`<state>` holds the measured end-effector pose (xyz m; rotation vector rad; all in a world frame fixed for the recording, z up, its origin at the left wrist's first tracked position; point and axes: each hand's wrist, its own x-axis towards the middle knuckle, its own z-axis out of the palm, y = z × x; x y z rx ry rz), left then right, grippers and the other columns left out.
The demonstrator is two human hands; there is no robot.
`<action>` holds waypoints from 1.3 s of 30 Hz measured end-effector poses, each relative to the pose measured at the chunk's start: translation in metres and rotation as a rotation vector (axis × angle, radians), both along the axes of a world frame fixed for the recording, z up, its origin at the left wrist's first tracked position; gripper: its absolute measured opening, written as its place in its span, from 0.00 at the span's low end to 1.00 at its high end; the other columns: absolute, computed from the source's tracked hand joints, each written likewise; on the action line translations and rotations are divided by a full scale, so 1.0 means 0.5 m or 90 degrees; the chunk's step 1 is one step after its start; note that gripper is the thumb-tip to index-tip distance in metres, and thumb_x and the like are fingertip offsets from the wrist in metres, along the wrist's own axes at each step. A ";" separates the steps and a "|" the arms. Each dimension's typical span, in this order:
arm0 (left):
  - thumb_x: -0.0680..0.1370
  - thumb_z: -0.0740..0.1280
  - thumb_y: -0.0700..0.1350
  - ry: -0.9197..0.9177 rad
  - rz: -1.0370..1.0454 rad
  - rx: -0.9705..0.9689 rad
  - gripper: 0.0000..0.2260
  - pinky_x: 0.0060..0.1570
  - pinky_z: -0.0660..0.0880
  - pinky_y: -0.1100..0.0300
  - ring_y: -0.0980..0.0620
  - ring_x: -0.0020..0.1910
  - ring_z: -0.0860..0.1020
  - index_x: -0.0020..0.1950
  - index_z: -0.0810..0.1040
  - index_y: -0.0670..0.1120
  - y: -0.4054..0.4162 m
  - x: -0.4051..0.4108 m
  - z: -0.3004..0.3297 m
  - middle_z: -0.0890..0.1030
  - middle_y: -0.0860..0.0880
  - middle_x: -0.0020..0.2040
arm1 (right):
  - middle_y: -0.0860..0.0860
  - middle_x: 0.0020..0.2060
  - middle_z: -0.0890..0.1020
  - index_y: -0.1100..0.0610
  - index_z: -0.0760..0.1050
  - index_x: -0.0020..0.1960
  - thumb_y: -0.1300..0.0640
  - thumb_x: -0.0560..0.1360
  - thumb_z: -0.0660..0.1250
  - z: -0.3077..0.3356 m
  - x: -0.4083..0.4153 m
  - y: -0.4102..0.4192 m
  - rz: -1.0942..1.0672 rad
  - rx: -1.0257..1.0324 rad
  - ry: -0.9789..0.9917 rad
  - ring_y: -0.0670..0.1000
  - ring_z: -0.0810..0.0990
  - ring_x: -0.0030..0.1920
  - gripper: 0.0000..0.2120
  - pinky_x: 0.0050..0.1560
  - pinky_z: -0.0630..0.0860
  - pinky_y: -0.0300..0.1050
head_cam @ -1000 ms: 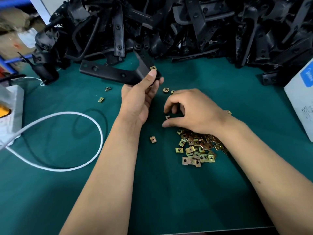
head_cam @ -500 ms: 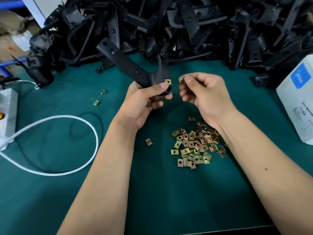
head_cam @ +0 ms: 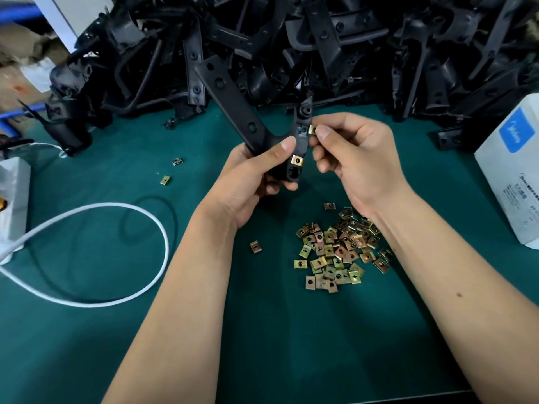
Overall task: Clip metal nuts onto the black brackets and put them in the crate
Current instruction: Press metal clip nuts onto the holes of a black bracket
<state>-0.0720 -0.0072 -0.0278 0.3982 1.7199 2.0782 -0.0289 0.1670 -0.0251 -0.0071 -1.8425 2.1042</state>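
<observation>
Left hand point(head_cam: 256, 176) fingers grasp bracket point(head_cam: 233, 100); right hand point(head_cam: 355, 153) fingers pinch nut point(head_cam: 312, 129).

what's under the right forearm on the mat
The pile of metal nuts lies on the green mat, and its right edge runs under the right forearm. How many more nuts the arm covers cannot be seen.

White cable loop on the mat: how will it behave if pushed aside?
Probably floppy: the white cable lies in a loose curved loop on the green mat, so a push would likely reshape it, not slide it whole. Looks light. One end runs toward the white box, so it may tug.
</observation>
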 end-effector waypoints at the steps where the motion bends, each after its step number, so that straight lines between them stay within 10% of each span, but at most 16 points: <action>1: 0.80 0.72 0.50 0.000 -0.001 0.003 0.06 0.27 0.65 0.65 0.49 0.31 0.80 0.46 0.85 0.50 0.000 -0.001 -0.001 0.83 0.46 0.40 | 0.53 0.38 0.83 0.62 0.82 0.55 0.66 0.81 0.66 0.000 0.000 -0.001 -0.002 0.016 0.004 0.50 0.79 0.35 0.07 0.34 0.75 0.39; 7: 0.78 0.72 0.51 -0.006 0.009 -0.014 0.17 0.26 0.64 0.65 0.50 0.30 0.80 0.58 0.83 0.40 0.001 -0.003 -0.004 0.82 0.46 0.39 | 0.56 0.38 0.81 0.62 0.72 0.63 0.69 0.81 0.66 0.003 0.002 0.005 0.022 0.060 0.016 0.51 0.78 0.35 0.12 0.32 0.74 0.42; 16: 0.76 0.74 0.50 -0.009 -0.069 -0.005 0.04 0.23 0.58 0.66 0.49 0.29 0.80 0.43 0.86 0.51 -0.009 -0.006 -0.003 0.82 0.49 0.36 | 0.56 0.37 0.77 0.60 0.66 0.64 0.70 0.81 0.64 0.009 0.003 0.013 0.095 0.057 -0.006 0.49 0.72 0.32 0.14 0.29 0.64 0.41; 25: 0.75 0.75 0.52 -0.006 -0.052 0.009 0.06 0.33 0.60 0.57 0.52 0.30 0.80 0.44 0.87 0.50 -0.002 -0.010 -0.017 0.84 0.49 0.38 | 0.55 0.40 0.81 0.62 0.82 0.52 0.63 0.80 0.69 -0.001 0.004 0.006 0.086 -0.081 -0.120 0.46 0.76 0.35 0.03 0.31 0.71 0.37; 39: 0.78 0.72 0.49 0.015 -0.007 -0.026 0.10 0.27 0.68 0.65 0.49 0.33 0.80 0.54 0.85 0.44 0.012 -0.009 -0.021 0.86 0.43 0.46 | 0.57 0.37 0.79 0.62 0.82 0.45 0.55 0.83 0.66 -0.001 0.003 -0.004 0.021 -0.040 -0.096 0.53 0.77 0.36 0.13 0.33 0.70 0.42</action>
